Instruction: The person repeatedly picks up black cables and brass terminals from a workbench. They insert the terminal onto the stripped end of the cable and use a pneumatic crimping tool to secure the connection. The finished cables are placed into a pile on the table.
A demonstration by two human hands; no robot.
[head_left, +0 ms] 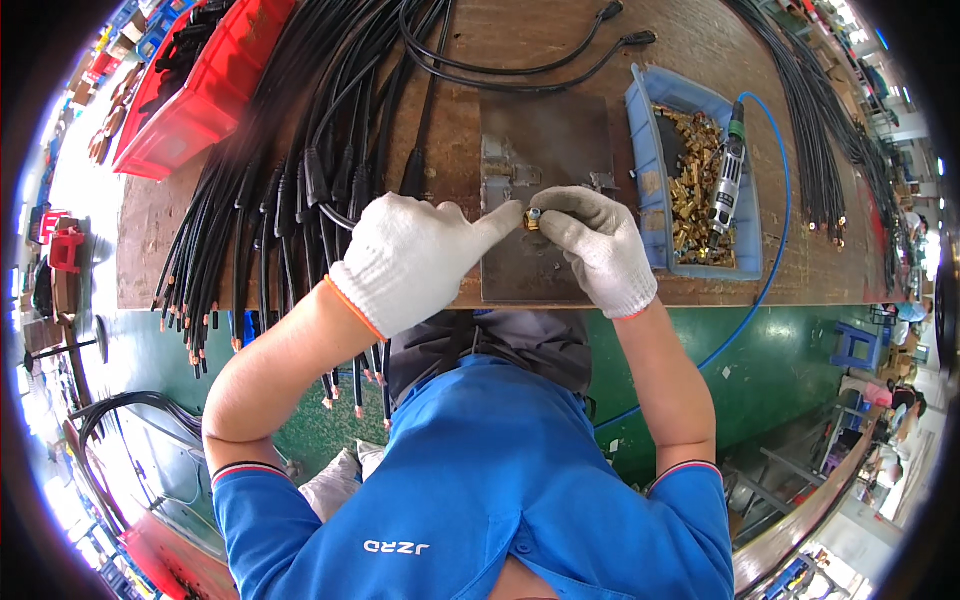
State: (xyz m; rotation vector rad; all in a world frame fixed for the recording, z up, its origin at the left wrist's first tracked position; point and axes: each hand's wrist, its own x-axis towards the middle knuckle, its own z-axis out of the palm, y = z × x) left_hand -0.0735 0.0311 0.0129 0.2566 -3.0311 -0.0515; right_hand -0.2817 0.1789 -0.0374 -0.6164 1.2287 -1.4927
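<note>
My right hand [597, 246], in a white knit glove, pinches a small brass connector [533, 218] between thumb and fingers above the dark metal plate [540, 270]. My left hand [415, 255], also gloved, comes in from the other side with its index finger stretched so that the tip meets the connector. Its other fingers are curled, and what they may hold is hidden. A black cable [337, 217] runs up to the edge of the left glove; whether it is gripped does not show.
Black cables [285, 190] with bare copper ends hang over the table edge at left, near a red bin [205, 95]. At right, a blue bin [650, 200] of brass parts has an air tool [730, 180] on it, with a blue hose [785, 190]. More cables [820, 150] lie beyond.
</note>
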